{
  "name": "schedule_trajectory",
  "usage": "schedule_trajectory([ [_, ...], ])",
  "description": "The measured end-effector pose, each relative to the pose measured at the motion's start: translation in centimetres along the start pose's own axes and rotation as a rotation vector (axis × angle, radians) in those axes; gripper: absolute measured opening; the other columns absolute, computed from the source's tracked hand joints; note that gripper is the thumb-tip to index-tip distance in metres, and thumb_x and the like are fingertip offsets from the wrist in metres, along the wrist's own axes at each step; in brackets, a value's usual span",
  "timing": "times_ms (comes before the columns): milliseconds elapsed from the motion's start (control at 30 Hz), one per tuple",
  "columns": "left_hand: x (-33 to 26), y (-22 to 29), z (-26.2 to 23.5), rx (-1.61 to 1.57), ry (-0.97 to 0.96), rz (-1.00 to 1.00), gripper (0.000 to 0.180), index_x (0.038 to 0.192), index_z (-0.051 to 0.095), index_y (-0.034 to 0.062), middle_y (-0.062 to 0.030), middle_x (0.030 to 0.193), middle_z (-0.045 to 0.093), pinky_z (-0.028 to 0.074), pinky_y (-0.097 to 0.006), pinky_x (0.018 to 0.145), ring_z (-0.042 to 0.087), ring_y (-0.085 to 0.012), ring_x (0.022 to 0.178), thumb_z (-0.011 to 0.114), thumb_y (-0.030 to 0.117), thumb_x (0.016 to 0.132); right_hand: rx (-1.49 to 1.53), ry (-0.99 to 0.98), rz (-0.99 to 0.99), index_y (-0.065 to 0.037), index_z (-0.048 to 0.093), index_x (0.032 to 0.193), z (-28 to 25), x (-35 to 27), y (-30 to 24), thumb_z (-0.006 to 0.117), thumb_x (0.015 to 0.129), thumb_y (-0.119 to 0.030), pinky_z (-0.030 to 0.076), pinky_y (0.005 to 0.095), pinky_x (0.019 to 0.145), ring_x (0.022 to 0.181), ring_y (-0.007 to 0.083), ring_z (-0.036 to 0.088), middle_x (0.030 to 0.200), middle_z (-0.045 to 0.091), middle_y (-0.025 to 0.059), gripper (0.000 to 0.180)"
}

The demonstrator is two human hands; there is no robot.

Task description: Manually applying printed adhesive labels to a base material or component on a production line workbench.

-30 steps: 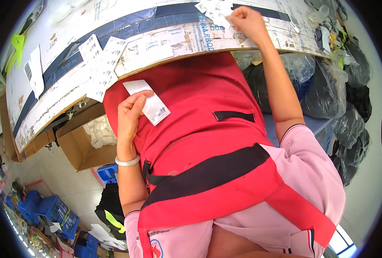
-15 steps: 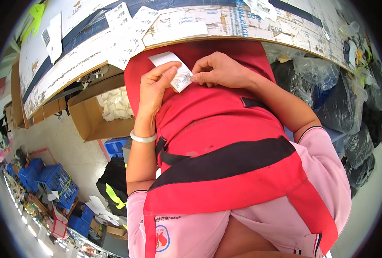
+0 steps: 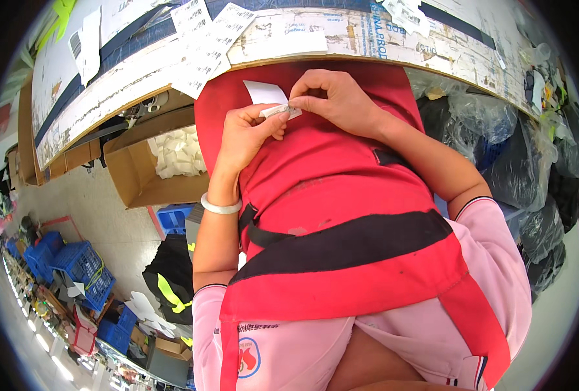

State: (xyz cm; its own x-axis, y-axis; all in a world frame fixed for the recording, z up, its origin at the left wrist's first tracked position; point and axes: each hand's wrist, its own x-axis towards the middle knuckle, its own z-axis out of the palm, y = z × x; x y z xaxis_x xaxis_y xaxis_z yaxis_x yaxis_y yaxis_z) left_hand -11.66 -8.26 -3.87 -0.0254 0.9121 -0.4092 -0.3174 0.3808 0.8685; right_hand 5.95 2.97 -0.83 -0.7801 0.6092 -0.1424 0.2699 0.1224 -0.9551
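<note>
My left hand [image 3: 250, 132] pinches a white label strip [image 3: 264, 93] between thumb and fingers, above the red apron [image 3: 341, 166] on my lap. The strip's near end is bent over, and a printed part shows by my left thumb. Thumb and forefinger of my right hand [image 3: 335, 101] are pressed together at the strip's right edge, close to my left fingertips. What exactly the right fingertips grip is too small to tell. Several printed label sheets [image 3: 206, 49] lie on the table just beyond my left hand.
Ahead stands a worn, taped table [image 3: 133, 85] with its edge against my lap. An open cardboard box [image 3: 133, 176] with white pieces sits below it at left. Blue crates [image 3: 84, 267] stand on the left floor. Clear and black plastic bags [image 3: 511, 156] crowd the right side.
The label strip was flatter with its printed end hanging down; that end is now bent up by my left thumb. Both hands remain close together.
</note>
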Motion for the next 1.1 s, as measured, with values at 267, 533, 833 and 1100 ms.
schedule_trajectory([
  [267,0.2,0.0,-0.2,-0.018,-0.046,-0.001,0.018,0.094,0.069,-0.0035,-0.0038,0.072,0.064,0.048,-0.022,0.059,0.057,-0.0083,0.062,0.068,0.012,0.085,-0.327,0.103,-0.193,-0.001,0.062,0.089,-0.9,0.3,-0.8,0.062,0.086,-0.009,0.046,0.0257,0.066,0.074,0.0110,0.057,0.078,0.060,0.0043,0.008],
  [533,0.1,-0.5,-0.9,-0.170,-0.135,0.057,0.038,0.099,0.067,-0.0053,-0.0081,0.082,0.066,0.049,-0.025,0.064,0.060,-0.0123,0.069,0.055,0.031,0.094,-0.012,0.172,0.084,-0.001,0.062,0.094,-4.8,2.8,-2.6,0.059,0.091,-0.018,0.048,0.0198,0.056,0.062,0.0066,0.057,0.071,0.061,0.0021,0.017],
  [833,0.3,0.2,-0.6,-0.004,-0.026,-0.013,0.049,0.095,0.069,-0.0032,-0.0093,0.089,0.068,0.049,-0.025,0.073,0.062,-0.0136,0.079,0.048,0.041,0.097,0.054,0.150,0.233,0.001,0.062,0.089,-6.4,5.0,-2.5,0.062,0.088,-0.018,0.049,0.0210,0.053,0.059,0.0088,0.059,0.069,0.062,0.0040,0.019],
  [1100,-0.1,1.4,0.0,0.089,0.022,-0.028,0.043,0.095,0.070,-0.0026,-0.0072,0.088,0.068,0.048,-0.024,0.074,0.060,-0.0114,0.080,0.051,0.036,0.096,0.098,0.139,0.298,0.002,0.061,0.085,-6.2,5.3,-3.5,0.061,0.088,-0.012,0.050,0.0226,0.049,0.056,0.0109,0.059,0.067,0.062,0.0061,0.015],
])
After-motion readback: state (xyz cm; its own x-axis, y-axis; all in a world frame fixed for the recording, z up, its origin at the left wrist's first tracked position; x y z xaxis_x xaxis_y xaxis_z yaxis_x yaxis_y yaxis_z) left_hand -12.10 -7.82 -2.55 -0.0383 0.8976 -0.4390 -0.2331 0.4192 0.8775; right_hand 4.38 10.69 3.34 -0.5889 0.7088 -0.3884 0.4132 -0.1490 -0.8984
